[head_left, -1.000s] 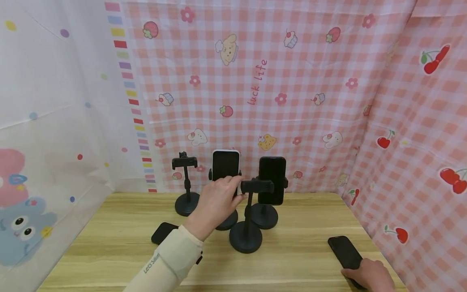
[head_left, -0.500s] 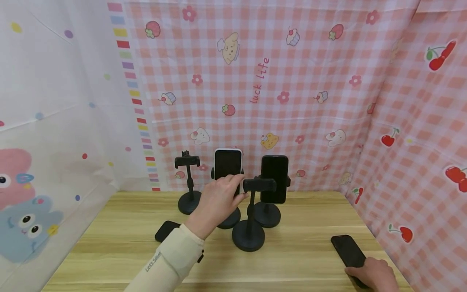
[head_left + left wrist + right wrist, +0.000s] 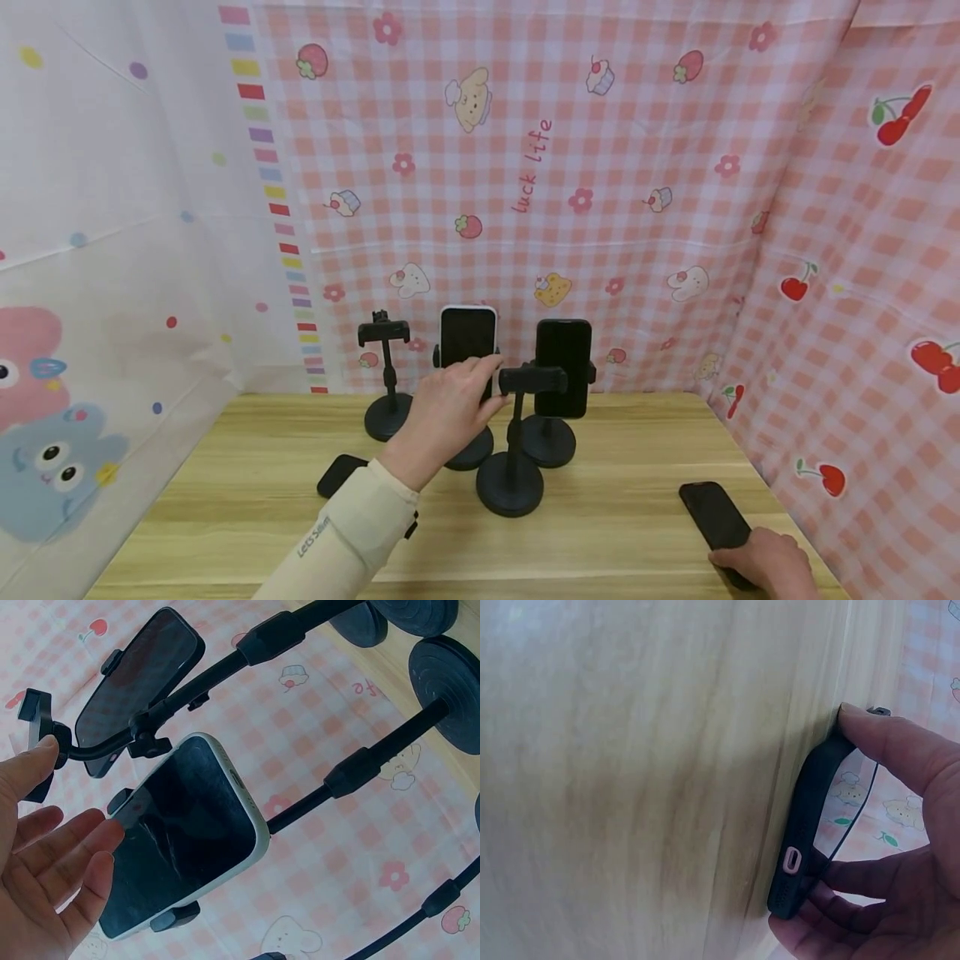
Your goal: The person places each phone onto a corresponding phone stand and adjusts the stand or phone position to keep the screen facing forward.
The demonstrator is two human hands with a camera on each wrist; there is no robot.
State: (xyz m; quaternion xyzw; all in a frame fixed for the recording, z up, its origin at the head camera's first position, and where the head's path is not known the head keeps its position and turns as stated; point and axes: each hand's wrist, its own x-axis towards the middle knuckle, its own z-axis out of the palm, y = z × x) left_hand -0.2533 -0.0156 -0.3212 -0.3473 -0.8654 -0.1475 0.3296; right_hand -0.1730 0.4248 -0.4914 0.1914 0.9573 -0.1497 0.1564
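Four black stands (image 3: 511, 477) are being borne by woodgrain tabletop (image 3: 600, 533), backed by gingham cloth (image 3: 645, 125); left hand (image 3: 448, 408) being held fingers apart; dark phone (image 3: 714, 512) being gripped by right hand (image 3: 772, 562).

What reaches me over the feed looks like a small tabletop booth closed in by fabric; I can't tell whether a home, a studio or an office lies around it. Straight ahead I see a pink checked cloth (image 3: 637, 150) printed with strawberries, cupcakes, flowers and the words "luck life", its creases showing. To my left hangs a white cloth (image 3: 105, 192) with coloured dots and cartoon figures; to my right, a cherry-print cloth (image 3: 862, 358), also pink check. Between them I have a pale wood-grain tabletop (image 3: 607, 533), bearing black phone stands (image 3: 510, 492) and several phones (image 3: 562, 358).
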